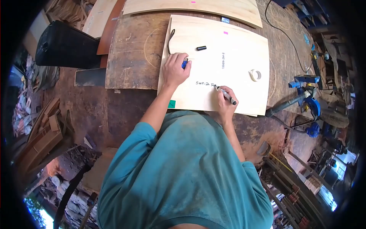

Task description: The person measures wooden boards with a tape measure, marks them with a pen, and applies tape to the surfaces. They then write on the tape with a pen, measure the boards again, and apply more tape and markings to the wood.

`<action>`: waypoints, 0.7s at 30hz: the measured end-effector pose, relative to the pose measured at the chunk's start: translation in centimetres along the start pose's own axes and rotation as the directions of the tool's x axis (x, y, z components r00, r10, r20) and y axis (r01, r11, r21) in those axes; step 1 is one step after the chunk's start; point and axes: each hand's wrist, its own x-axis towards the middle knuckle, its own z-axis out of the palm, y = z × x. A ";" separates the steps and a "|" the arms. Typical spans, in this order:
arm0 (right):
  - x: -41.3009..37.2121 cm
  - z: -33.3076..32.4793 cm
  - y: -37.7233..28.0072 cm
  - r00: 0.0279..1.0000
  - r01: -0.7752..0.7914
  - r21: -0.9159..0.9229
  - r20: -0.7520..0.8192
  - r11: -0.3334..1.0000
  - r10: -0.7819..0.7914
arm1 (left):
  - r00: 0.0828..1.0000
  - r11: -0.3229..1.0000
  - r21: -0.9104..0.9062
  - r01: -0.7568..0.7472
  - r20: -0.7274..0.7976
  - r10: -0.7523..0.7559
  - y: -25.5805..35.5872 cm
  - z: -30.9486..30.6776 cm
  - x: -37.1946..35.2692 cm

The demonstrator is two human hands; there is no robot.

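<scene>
My right hand [228, 104] is closed around a marker pen [228, 96], its tip on a pale wooden board [244, 49]. Under the tip runs black handwriting [203, 83] that reads roughly "Set-2" and more. My left hand [176, 69] rests on the board's left side, fingers curled over a blue tape measure [185, 63], mostly hidden by the palm. A black strap [170, 41] lies just above that hand. Between the hands and the far edge sits a loose black pen cap [201, 48]. Printed characters [223, 61] run up the board's middle.
A roll of tape [255, 75] lies on the board's right side. Another board [194, 8] lies beyond it on the worn wooden table [129, 49]. Blue clamps [305, 82] and a black cable [284, 32] are at right; a black object [65, 45] stands at left.
</scene>
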 end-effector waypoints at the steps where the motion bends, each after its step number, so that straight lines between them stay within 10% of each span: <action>1: 0.1 -0.1 0.2 1.000 -0.017 0.025 0.014 1.000 0.016 | 1.000 1.000 0.000 0.003 0.003 -0.003 0.1 0.0 0.0; 21: 0.2 -0.4 -0.2 1.000 -0.012 0.055 0.004 0.998 0.012 | 1.000 1.000 0.006 -0.006 -0.004 0.006 0.1 0.1 -0.1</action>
